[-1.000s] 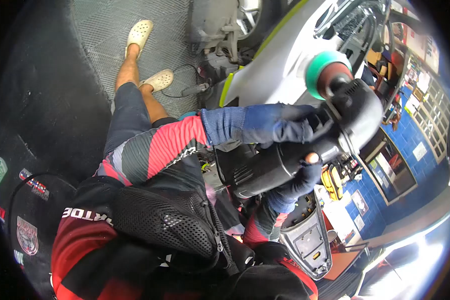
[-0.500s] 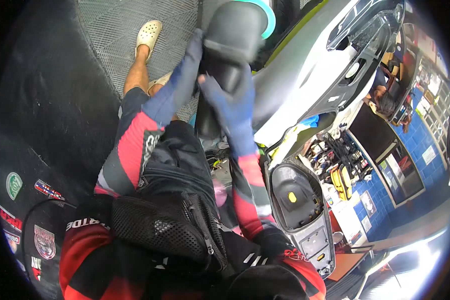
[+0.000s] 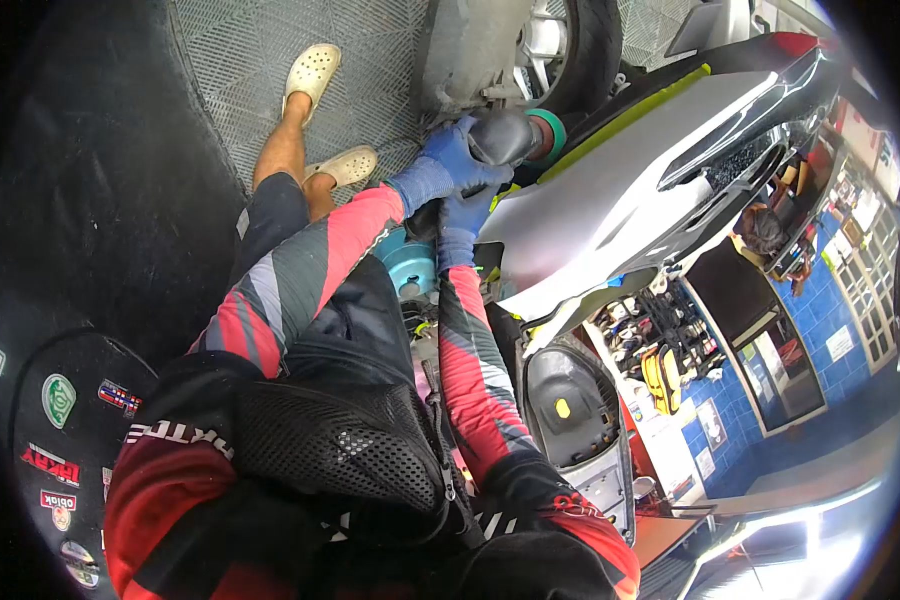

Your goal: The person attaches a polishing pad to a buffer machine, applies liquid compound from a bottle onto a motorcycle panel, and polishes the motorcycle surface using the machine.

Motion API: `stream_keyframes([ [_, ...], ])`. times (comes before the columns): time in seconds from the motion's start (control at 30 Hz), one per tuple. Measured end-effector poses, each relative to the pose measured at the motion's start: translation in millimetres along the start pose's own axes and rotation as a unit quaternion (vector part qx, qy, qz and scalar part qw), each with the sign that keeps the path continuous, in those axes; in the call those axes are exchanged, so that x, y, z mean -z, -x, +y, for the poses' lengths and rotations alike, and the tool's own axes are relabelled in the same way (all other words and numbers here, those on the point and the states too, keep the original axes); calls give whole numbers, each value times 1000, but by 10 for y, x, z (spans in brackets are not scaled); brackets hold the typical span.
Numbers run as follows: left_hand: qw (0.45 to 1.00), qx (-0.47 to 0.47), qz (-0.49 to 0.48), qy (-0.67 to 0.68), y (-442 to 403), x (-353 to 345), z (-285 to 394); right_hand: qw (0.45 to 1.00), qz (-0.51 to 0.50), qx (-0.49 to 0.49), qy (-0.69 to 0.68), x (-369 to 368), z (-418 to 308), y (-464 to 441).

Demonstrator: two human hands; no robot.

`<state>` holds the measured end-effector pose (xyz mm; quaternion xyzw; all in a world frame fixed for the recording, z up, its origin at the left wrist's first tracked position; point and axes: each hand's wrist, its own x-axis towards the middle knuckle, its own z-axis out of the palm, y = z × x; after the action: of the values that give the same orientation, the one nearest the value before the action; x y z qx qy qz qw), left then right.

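Both my hands wear blue gloves and are closed together on a black, rounded, tapered part (image 3: 502, 138), whose exact kind I cannot make out. A green ring (image 3: 554, 137) circles its far end. My left hand (image 3: 455, 158) wraps it from the left. My right hand (image 3: 467, 210) grips just below, its fingers partly hidden. Beyond them stands a wheel with a dark tyre (image 3: 598, 50), beside a grey, dirty cover (image 3: 470, 50). The silver scooter body panel (image 3: 590, 210) is close on the right. Below my hands is a round teal object (image 3: 407, 262), partly covered.
An open under-seat compartment (image 3: 568, 405) lies at lower right. Legs in cream clogs (image 3: 313, 75) rest on the grey grid floor (image 3: 220, 60). A black surface with stickers (image 3: 70, 250) fills the left. Another person (image 3: 763, 230) is at far right, near a blue tiled wall (image 3: 840, 270).
The black part has come down and turned, its ringed end now pointing right. My hands, spread along it before, are now closed together on it. The wheel has come into view.
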<state>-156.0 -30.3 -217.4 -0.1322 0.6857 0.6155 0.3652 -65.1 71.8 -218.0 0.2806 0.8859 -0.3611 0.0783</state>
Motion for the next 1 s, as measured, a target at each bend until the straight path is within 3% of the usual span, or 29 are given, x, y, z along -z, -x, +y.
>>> stream_keyframes([
  [0.13, 997, -46, -60, -26, 15, 119, 105, 999, -5, -39, -16, -58, 88, 22],
  [0.27, 996, -75, -42, -10, -16, 60, 0, 995, -44, -87, -20, -33, 69, 38],
  [0.33, 997, -74, -22, 15, -51, 42, -54, 979, -74, -175, 68, -62, 75, 91],
  [0.37, 997, -76, -20, 15, -55, 49, -53, 980, -74, -172, 68, -65, 86, 147],
  [0.43, 997, -78, -2, 13, -52, 65, -35, 961, -170, -218, 7, -83, 152, 297],
  [0.47, 997, -80, 2, 14, -57, 87, -13, 910, -194, -346, -122, -117, 192, 357],
  [0.5, 996, -86, -5, 12, -56, 114, 15, 825, -212, -463, -245, -160, 264, 418],
  [0.53, 996, -91, -11, 11, -57, 142, 43, 775, -188, -493, -347, -213, 335, 466],
  [0.57, 996, -92, -5, 12, -69, 138, 35, 777, -192, -490, -345, -261, 434, 476],
  [0.63, 993, -105, 0, 49, -85, 113, -2, 877, -159, -357, -278, -332, 571, 478],
  [0.67, 993, -106, 5, 49, -73, 127, 4, 837, -104, -430, -322, -402, 582, 431],
  [0.8, 993, -108, 27, 42, -71, 168, 46, 863, -64, -406, -293, -522, 396, 345],
  [0.87, 993, -112, 29, 29, -52, 130, 30, 819, 17, -497, -287, -517, 44, 298],
  [1.0, 993, -108, 21, 50, -66, 53, 21, 828, 12, -442, -344, -603, 65, 331],
])
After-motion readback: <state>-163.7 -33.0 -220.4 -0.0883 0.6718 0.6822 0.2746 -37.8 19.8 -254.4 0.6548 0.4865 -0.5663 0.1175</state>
